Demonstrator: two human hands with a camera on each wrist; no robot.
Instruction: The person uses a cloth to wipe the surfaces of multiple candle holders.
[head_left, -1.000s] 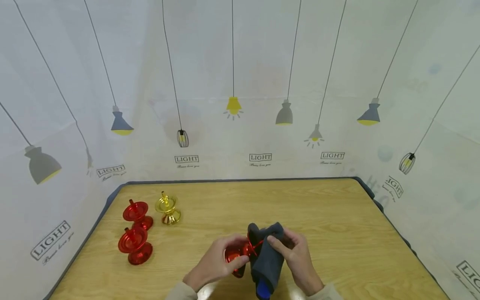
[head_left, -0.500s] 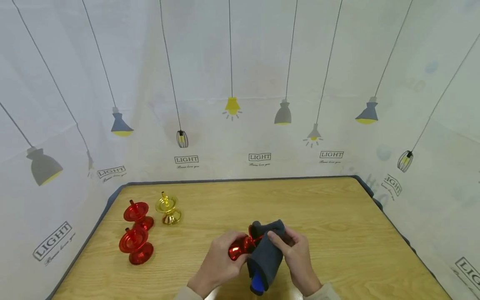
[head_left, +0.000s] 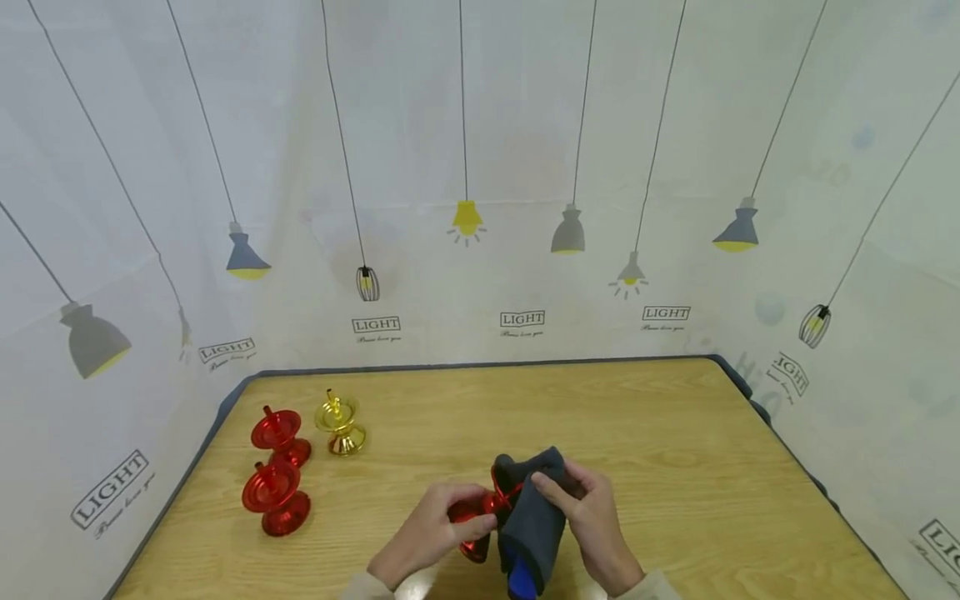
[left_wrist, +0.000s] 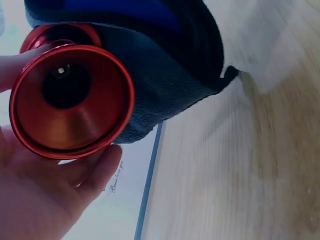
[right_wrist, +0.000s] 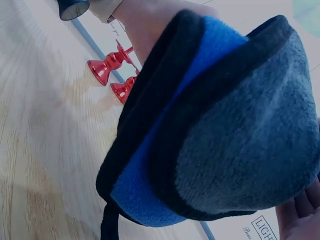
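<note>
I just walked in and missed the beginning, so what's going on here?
A person's left hand holds a tilted red stand, while the right hand grips a dark grey and blue cloth at the stand's dish end. Two more red stands and a gold stand are upright toward the left of the wooden table.

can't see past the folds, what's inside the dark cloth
The dish end of the red stand is partly inside the dark cloth; some rim and spike show. Whatever lies deeper in the folds is covered.
</note>
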